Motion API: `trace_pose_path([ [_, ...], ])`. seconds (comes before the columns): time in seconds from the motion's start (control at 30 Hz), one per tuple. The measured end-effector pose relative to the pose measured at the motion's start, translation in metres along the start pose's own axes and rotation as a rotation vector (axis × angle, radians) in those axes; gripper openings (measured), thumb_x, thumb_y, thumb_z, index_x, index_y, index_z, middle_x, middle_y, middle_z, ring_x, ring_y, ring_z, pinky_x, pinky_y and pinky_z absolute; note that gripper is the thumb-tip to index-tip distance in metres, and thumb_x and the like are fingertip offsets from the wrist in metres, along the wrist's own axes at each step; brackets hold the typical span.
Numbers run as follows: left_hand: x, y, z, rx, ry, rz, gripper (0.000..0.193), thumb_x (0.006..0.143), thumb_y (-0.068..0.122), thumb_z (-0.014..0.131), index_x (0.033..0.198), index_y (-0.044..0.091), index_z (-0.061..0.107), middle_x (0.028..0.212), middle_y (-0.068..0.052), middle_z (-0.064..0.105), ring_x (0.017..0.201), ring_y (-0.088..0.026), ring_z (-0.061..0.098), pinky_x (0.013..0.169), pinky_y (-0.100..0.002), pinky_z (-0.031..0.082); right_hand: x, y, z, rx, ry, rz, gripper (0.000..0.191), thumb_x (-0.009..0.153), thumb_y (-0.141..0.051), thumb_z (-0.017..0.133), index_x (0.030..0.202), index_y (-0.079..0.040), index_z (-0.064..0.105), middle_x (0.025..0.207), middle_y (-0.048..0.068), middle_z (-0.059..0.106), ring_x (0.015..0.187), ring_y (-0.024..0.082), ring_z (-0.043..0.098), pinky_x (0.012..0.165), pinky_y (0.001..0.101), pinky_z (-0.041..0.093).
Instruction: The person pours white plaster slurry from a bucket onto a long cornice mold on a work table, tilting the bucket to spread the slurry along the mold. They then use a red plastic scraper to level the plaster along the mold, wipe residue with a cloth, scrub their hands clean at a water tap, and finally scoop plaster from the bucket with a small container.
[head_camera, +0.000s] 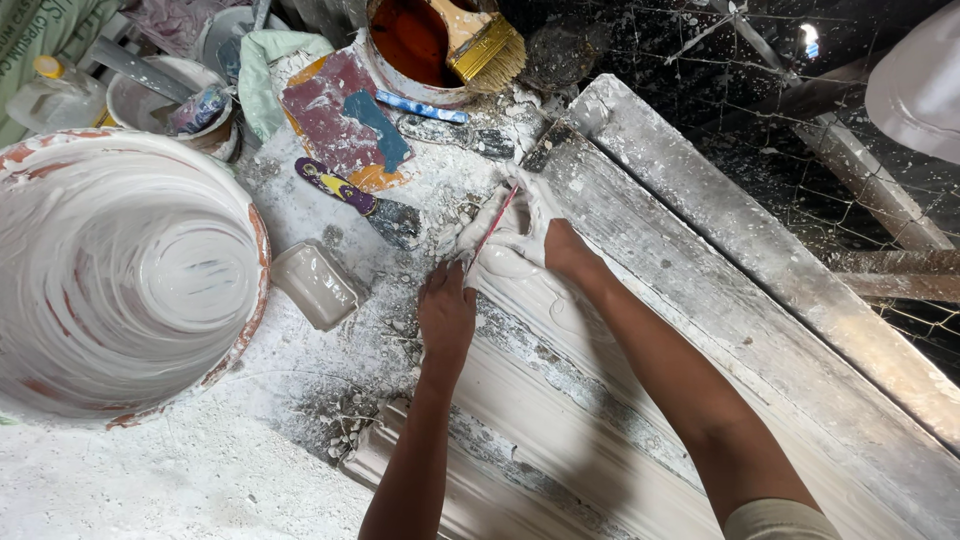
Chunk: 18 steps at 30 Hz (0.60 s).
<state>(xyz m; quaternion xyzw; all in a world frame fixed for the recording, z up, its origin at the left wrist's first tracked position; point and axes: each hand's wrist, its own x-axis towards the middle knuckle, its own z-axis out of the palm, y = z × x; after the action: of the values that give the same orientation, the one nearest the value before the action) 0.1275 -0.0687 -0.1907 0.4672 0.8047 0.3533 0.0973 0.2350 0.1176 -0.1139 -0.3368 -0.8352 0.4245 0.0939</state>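
Your right hand (525, 232) pinched a thin red-edged scraper (492, 232); your left hand (446, 312) pressed flat at seven o'clock of it; the plaster moulding (560, 400) looked wet-coated under them, patchy and rough toward five o'clock; smoothing seemed barely begun.

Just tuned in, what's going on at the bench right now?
A person is spreading wet white plaster on a long moulding. The right hand, coated in plaster, presses a thin red-edged scraper against it; the left hand rests flat beside it. A big plaster-smeared basin sits at left, a brush over a tub of red liquid.
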Motion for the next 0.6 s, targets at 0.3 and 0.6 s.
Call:
trace_pose_path([
  [0.3, 0.016, 0.003, -0.012, -0.064, -0.064, -0.157, 0.034, 0.086, 0.001, 0.059, 0.12, -0.001, 0.062, 0.111, -0.024, 0.068, 0.093, -0.042, 0.07, 0.076, -0.05, 0.058, 0.007, -0.016, 0.005, 0.086, 0.011, 0.205, 0.112, 0.079, -0.039, 0.088, 0.166, -0.026, 0.019, 0.147, 0.015, 0.051, 0.124, 0.031, 0.061, 0.105, 0.0423, 0.053],
  [0.6, 0.0, 0.006, 0.0, -0.001, -0.054, -0.019, 0.034, 0.085, 0.006, 0.063, 0.118, -0.002, 0.061, 0.119, -0.023, 0.067, 0.111, -0.04, 0.065, 0.098, -0.051, 0.049, -0.012, -0.014, -0.005, 0.007, 0.006, 0.112, 0.11, 0.081, -0.041, 0.087, 0.164, -0.026, 0.017, 0.151, 0.015, 0.047, 0.126, 0.031, 0.059, 0.104, 0.0405, 0.052],
])
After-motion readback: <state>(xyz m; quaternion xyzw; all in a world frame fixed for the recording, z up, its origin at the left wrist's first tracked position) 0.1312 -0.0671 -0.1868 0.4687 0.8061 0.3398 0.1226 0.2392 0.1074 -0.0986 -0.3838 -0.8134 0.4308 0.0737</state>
